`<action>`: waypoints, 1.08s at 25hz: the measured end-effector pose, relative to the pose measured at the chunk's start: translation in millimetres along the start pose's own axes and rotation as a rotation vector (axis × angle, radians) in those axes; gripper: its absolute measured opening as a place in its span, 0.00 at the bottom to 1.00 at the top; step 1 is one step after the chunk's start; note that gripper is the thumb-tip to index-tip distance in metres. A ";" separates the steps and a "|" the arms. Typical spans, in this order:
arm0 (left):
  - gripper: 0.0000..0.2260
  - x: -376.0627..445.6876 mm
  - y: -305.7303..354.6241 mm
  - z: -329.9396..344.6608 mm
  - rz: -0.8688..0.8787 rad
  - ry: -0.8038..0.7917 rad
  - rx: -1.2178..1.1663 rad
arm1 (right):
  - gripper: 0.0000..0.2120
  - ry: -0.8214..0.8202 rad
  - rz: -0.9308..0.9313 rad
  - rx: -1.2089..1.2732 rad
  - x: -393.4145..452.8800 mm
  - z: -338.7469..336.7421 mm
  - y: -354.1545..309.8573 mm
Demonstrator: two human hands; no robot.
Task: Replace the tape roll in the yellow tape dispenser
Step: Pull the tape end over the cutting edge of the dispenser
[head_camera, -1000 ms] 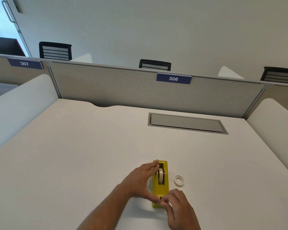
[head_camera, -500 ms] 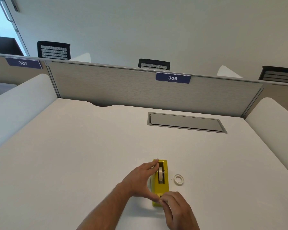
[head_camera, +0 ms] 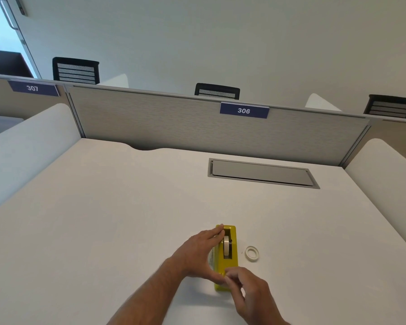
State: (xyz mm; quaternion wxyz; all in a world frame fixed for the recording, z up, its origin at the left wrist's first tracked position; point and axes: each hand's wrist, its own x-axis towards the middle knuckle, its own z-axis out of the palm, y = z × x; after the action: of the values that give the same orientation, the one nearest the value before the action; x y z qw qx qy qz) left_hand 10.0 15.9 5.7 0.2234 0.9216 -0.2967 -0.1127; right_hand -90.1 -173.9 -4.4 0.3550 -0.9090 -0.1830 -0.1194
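The yellow tape dispenser [head_camera: 233,259] lies lengthwise on the white desk [head_camera: 103,219], near the front. A cream tape roll [head_camera: 226,245] sits upright in its slot. My left hand [head_camera: 198,254] grips the dispenser from its left side, fingertips at the far end and thumb near the cutter end. My right hand [head_camera: 250,294] has its fingertips pinched together at the near cutter end; what they pinch is too small to see. A second, thin white tape roll [head_camera: 252,253] lies flat on the desk just right of the dispenser, touched by neither hand.
A grey cable hatch [head_camera: 260,173] is set into the desk further back. A grey partition [head_camera: 174,127] labelled 306 closes the far edge, and white side screens [head_camera: 21,146] stand left and right. Black chair backs show beyond.
My right hand's fingers have curled a little tighter over the near end of the dispenser. My left hand and both rolls stay where they were.
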 end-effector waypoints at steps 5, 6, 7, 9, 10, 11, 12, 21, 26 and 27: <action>0.56 0.0 -1.0 0.8 -0.007 0.005 -0.008 | 0.05 0.063 0.074 0.093 7.4 -5.8 -1.6; 0.56 0.5 -1.1 1.2 -0.010 0.004 -0.006 | 0.06 0.076 0.091 0.125 8.2 -5.8 -1.4; 0.56 0.9 -1.4 1.6 -0.014 0.003 -0.005 | 0.06 0.085 0.110 0.152 8.9 -6.1 -2.1; 0.56 1.4 -1.6 2.2 -0.018 0.004 -0.007 | 0.04 0.098 0.124 0.202 9.1 -6.6 -4.7; 0.56 1.4 -1.7 2.2 -0.016 0.003 -0.008 | 0.04 0.097 0.129 0.226 8.8 -6.8 -5.8; 0.56 1.5 -1.8 2.4 -0.013 0.000 -0.007 | 0.06 0.093 0.133 0.234 8.4 -7.3 -6.2; 0.56 1.4 -2.2 2.5 -0.010 0.000 -0.005 | 0.08 0.090 0.134 0.244 7.8 -7.2 -6.1; 0.57 0.7 -2.6 1.2 -0.002 0.002 -0.019 | 0.08 0.242 -0.009 -0.089 6.5 0.9 3.6; 0.56 1.0 -1.3 -0.2 -0.004 -0.001 -0.005 | 0.22 0.347 -0.079 -0.108 4.5 7.2 1.3; 0.56 0.9 -1.1 0.0 -0.004 0.001 -0.001 | 0.21 0.352 -0.073 -0.108 3.2 9.1 -0.4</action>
State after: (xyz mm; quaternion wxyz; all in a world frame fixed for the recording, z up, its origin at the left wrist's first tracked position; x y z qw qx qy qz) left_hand 11.4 16.2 5.1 0.2238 0.9222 -0.2946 -0.1129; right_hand -86.5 -166.5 -9.6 0.3275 -0.8846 -0.1445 -0.2990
